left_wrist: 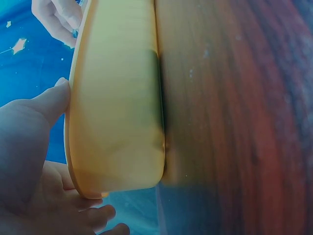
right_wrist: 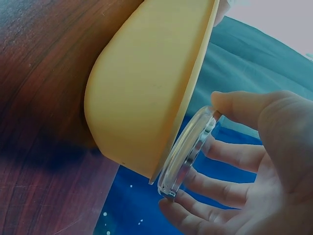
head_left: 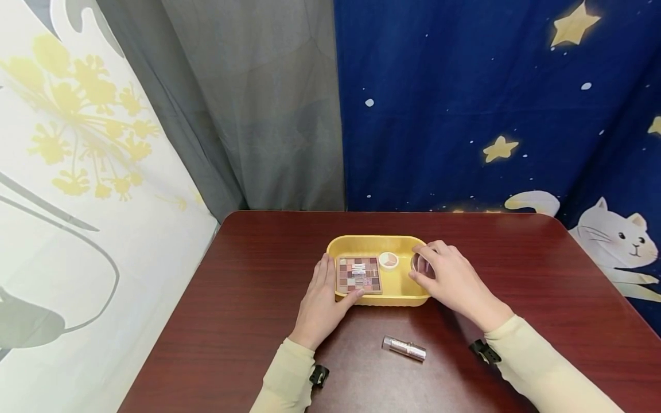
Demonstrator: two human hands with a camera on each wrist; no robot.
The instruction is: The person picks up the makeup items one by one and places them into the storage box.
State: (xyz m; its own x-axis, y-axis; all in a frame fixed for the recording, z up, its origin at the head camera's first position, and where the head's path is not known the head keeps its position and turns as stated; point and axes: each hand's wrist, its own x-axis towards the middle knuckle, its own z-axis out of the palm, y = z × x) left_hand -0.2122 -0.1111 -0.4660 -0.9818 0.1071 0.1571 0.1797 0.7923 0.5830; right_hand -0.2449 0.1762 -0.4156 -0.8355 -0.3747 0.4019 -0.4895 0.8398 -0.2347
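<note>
Because my left hand (head_left: pixel 321 297) lies with nearly straight fingers against the yellow oblong plastic tray (head_left: pixel 400 285), a bump could slide it. Inside, the square multicoloured palette (head_left: pixel 358 275) and small round white pot (head_left: pixel 388 261) risk a knock if, at the right end, my right hand (head_left: pixel 455 279), pinching a clear round case (right_wrist: pixel 187 151) by its smooth edge, slips.

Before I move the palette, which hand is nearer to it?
Left. The left hand touches the left end of the yellow tray, beside the palette; the right hand holds a round case at the right end.
</note>
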